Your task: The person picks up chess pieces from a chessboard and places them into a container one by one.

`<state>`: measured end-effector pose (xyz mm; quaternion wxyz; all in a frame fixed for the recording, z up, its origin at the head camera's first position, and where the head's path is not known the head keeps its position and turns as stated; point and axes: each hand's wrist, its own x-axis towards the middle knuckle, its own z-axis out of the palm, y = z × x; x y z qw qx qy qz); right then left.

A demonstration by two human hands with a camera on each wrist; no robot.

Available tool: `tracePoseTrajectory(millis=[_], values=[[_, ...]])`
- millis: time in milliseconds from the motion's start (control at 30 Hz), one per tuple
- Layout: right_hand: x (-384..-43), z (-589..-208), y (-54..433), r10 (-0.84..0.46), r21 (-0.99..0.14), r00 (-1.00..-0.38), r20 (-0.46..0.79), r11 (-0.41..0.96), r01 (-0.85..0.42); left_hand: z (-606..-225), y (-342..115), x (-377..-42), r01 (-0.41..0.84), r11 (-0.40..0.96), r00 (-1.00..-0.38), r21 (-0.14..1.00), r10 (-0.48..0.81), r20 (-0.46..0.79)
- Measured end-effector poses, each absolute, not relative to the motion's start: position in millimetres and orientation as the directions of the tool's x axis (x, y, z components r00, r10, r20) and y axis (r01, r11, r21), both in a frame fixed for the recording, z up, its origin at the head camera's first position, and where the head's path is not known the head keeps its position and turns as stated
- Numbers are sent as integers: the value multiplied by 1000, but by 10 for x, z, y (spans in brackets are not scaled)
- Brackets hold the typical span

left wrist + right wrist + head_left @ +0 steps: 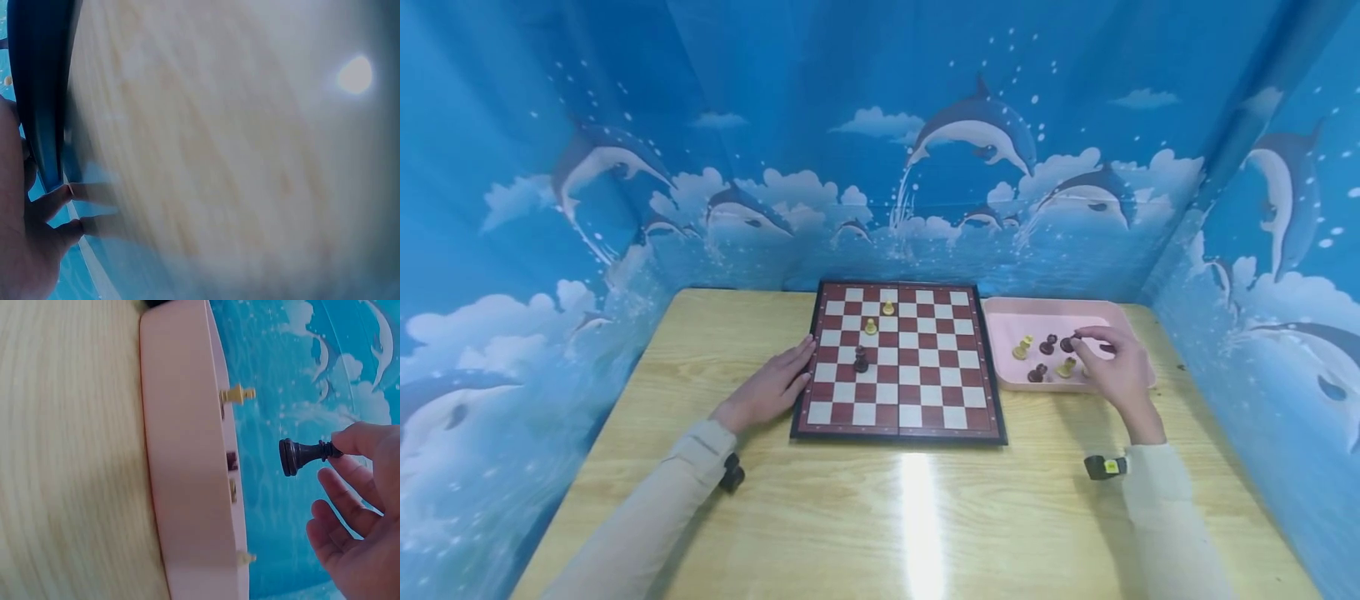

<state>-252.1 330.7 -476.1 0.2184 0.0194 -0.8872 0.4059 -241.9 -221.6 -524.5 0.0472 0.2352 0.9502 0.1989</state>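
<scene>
My right hand (1116, 362) pinches a dark chess piece (303, 453) between thumb and index finger, above the pink tray (1000, 317). Its top is hidden by the fingertips, and the other fingers are loosely bent. Inside the tray are several gold and dark chess pieces, among them a gold piece (1022, 348) and a dark piece (1037, 372). My left hand (767, 390) rests by the left edge of the chessboard (898, 435), its fingertips touching the frame. Standing on the board are two small gold pieces (870, 327) and a taller dark piece (861, 360).
Tray and board sit side by side on a light wooden table (850, 517). Behind them and along both sides hangs a blue curtain (820, 100) printed with dolphins. The tray's walls (181, 437) rise around the pieces.
</scene>
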Motion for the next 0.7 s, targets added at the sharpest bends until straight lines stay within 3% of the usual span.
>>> tracePoseTrajectory(millis=[333, 700], values=[[-2606, -4834, 3579, 205, -724, -922, 328, 682, -106, -5260, -2231, -2421, 414, 816, -892, 403, 451, 2], [-2685, -4924, 3797, 171, -721, -967, 189, 692, -19, -5239, -2210, -2422, 409, 815, -892, 410, 453, -11]])
